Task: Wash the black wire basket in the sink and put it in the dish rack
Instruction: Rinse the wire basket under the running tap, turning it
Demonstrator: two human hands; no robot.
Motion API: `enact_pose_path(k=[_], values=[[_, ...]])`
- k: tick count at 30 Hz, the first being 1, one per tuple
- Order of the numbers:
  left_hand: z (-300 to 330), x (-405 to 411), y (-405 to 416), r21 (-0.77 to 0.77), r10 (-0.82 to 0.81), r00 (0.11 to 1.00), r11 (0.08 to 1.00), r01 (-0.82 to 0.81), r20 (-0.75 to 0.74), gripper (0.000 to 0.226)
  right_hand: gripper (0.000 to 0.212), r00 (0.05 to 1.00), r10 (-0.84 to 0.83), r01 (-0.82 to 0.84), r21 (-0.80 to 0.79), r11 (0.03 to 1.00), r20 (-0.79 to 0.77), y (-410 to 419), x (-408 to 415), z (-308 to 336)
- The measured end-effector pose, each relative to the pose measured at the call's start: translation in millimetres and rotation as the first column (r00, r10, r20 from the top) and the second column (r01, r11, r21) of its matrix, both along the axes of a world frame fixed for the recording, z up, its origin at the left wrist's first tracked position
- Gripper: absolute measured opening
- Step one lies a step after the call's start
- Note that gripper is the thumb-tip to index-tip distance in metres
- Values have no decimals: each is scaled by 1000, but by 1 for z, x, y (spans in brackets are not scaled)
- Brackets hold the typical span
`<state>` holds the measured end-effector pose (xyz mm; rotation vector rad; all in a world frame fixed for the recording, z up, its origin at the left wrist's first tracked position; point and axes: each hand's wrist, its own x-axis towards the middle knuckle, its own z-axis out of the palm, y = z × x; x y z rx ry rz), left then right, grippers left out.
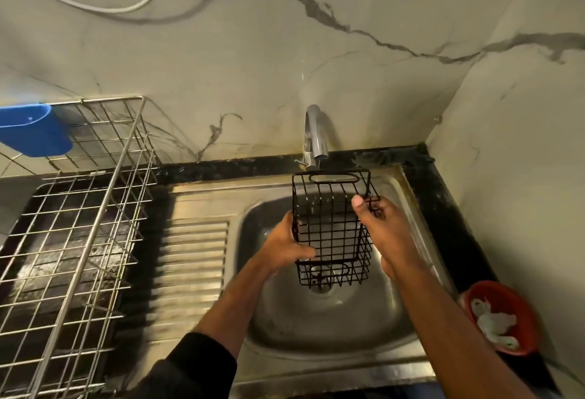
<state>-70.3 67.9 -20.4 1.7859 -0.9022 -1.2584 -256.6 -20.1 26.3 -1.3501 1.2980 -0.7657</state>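
Our right hand (384,227) has its thumb up on the inside of the small black wire basket (332,227), and its other fingers curl round the basket's right side, so it grips the wires. Our left hand (285,245) holds the basket's left side, with the fingers tucked under and round the bottom edge. The basket is held up in the air over the shiny steel sink bowl (316,319), tipped on its side so the open top faces us. Its far end sits just under the curved silver tap (315,132). We cannot tell if water is running.

To the left of the bowl is the ribbed steel draining board (193,259). Further left stands the big silver wire dish rack (72,234), with a blue plastic cup holder (34,131) hooked on its back. By the sink's right corner sits a red round bowl (503,316) with white scraps in it.
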Motion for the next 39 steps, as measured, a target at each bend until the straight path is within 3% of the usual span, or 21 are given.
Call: enact_pose_path(k=[7, 13, 16, 19, 23, 25, 28, 33, 39], values=[[1, -3, -11, -20, -54, 998, 998, 53, -16, 88, 24, 999, -48, 48, 2, 999, 14, -2, -4, 4], [0, -6, -12, -43, -37, 999, 998, 37, 17, 82, 31, 997, -68, 68, -9, 998, -21, -4, -10, 6], [0, -3, -7, -82, -12, 999, 996, 17, 52, 96, 35, 997, -72, 72, 33, 997, -1, -8, -10, 5], [2, 0, -1, -165, 34, 998, 986, -25, 53, 81, 35, 997, -72, 72, 61, 996, 10, -14, -5, 9], [9, -4, 2, -205, 102, 994, 974, -94, 30, 77, 46, 995, -100, 101, 47, 994, -29, -22, 3, 9], [13, -6, 3, -215, 122, 992, 970, -110, 40, 63, 52, 992, -113, 117, 72, 991, -56, -24, 4, 5], [15, -8, 4, -230, 160, 986, 962, -145, 47, 49, 46, 990, -113, 121, 111, 986, -81, -23, 4, -4], [11, -10, -3, -187, 250, 966, 954, -235, 63, 51, 34, 994, -54, 67, 128, 990, -98, -22, 9, -12], [28, -3, -11, -170, 246, 966, 958, -230, 82, 31, 52, 992, -15, 35, 159, 987, -122, -26, 12, -15]])
